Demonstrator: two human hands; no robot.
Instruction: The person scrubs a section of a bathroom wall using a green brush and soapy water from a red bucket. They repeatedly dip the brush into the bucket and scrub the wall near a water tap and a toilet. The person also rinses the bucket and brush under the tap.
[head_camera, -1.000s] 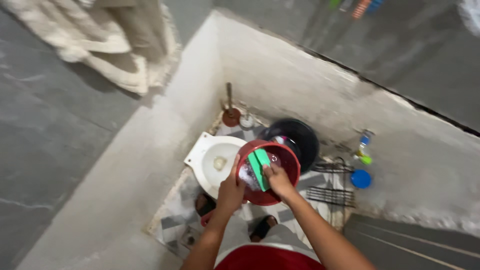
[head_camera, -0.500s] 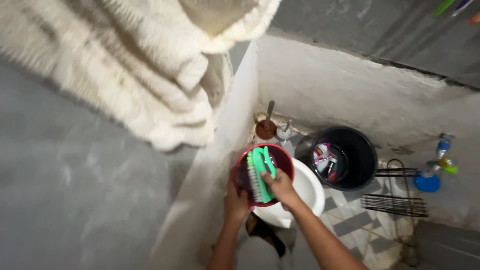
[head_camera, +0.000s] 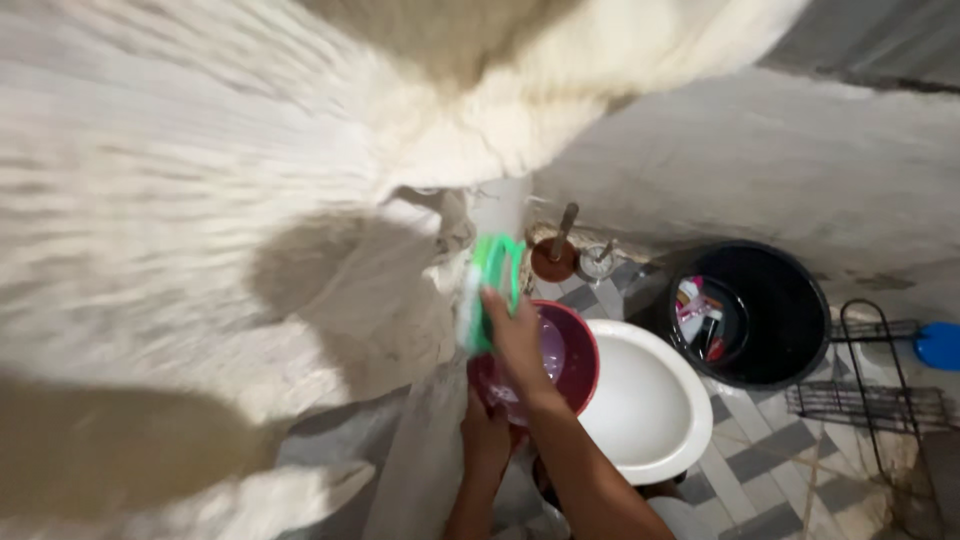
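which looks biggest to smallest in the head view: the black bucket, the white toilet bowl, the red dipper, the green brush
1. black bucket and white toilet bowl, too alike to rank
2. red dipper
3. green brush, though it is nearer the camera

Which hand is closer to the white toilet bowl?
Left. The left hand holds the red bowl from below, beside the toilet bowl; the right hand is raised higher, gripping the green brush.

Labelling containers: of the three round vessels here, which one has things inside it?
The black bucket by the wall: it holds small colourful items. The red bowl in the left hand and the white toilet bowl hold no objects.
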